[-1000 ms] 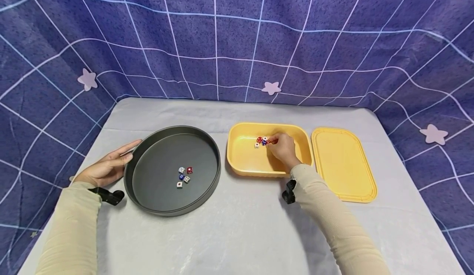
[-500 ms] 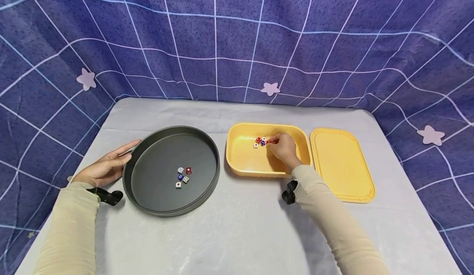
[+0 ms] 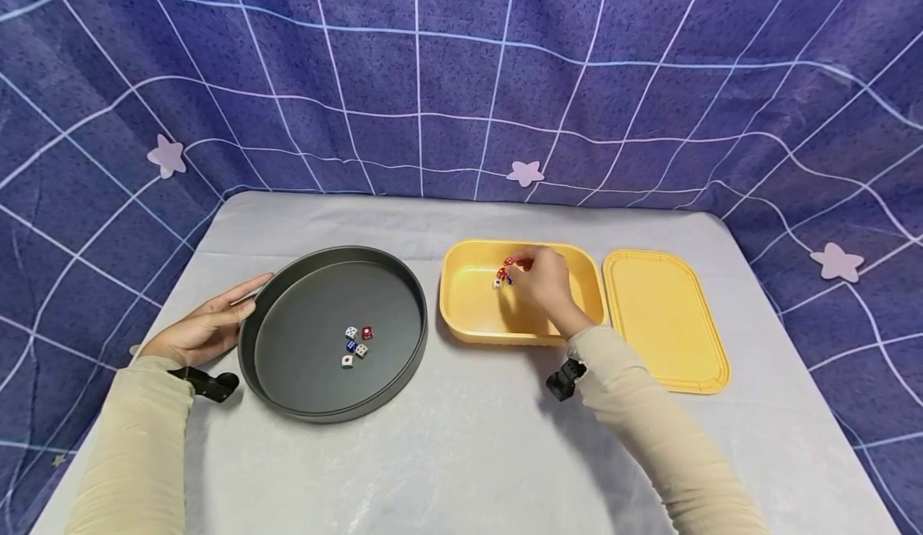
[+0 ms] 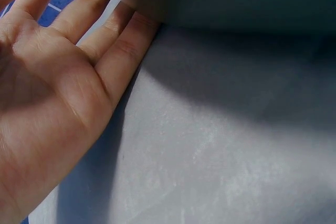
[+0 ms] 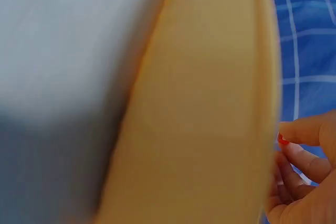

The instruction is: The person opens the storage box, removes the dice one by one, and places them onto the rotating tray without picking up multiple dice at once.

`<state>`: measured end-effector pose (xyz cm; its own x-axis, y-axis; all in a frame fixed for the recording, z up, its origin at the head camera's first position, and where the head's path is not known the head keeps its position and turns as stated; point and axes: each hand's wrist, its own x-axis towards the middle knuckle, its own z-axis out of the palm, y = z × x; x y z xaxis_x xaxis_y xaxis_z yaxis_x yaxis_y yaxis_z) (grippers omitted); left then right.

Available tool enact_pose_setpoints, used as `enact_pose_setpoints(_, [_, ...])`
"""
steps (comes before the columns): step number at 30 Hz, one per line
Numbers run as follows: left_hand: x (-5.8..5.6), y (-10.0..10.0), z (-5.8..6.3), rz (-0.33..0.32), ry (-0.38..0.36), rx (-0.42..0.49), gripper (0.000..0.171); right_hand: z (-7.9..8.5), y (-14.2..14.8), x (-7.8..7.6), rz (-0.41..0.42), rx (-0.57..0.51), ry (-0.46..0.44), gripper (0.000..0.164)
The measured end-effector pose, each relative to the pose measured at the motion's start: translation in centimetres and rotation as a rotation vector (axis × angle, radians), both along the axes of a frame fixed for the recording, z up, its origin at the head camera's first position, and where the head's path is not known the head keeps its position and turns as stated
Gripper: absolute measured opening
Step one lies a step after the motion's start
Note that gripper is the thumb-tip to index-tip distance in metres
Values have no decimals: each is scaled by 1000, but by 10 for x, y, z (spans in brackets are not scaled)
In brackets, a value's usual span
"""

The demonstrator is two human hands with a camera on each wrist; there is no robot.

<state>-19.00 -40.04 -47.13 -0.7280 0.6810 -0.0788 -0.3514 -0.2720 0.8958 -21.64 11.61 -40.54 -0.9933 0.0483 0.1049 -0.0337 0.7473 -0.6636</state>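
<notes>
My left hand (image 3: 209, 323) rests against the left outer wall of a round dark pan (image 3: 288, 391), fingers fairly straight, thumb near the rim. In the left wrist view those fingers (image 4: 126, 48) reach to the pan's side (image 4: 236, 3). Several dice lie in the pan, among them a red die (image 3: 367, 332) and a blue die (image 3: 351, 346). My right hand (image 3: 544, 283) is over the yellow container (image 3: 469, 311), pinching a red die (image 5: 283, 140) between thumb and fingertip. Below its fingers lie another red die (image 3: 502, 274), a white die (image 3: 497, 284) and a partly hidden blue die (image 3: 509, 280).
A yellow lid (image 3: 667, 323) lies flat just right of the container. A pale cloth (image 3: 433, 439) covers the table. Behind and at both sides hangs a blue curtain (image 3: 461, 78) with grid lines and stars.
My right hand has lifted slightly and moved a little away and left, with a red die at its fingertips. The left hand and the pan stay where they were.
</notes>
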Motion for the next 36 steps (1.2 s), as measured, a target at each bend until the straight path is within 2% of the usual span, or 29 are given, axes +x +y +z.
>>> enact_pose_setpoints(8, [0,-1,-1,-5,-4,11,55,22,-46,15,153,-49,121,8])
enact_pose_setpoints(16, [0,0,-2,-8,1,18,55,25,-99,34,307,-35,146,10])
enact_pose_setpoints(25, [0,-1,-1,-9,5,13,55,18,-157,58,399,20,151,12])
enact_pose_setpoints(30, [0,-1,0,-13,10,-2,55,5,-180,68,427,38,173,10])
enact_pose_setpoints(36, [0,-1,-1,-11,13,-3,55,-14,-194,77,423,65,177,9])
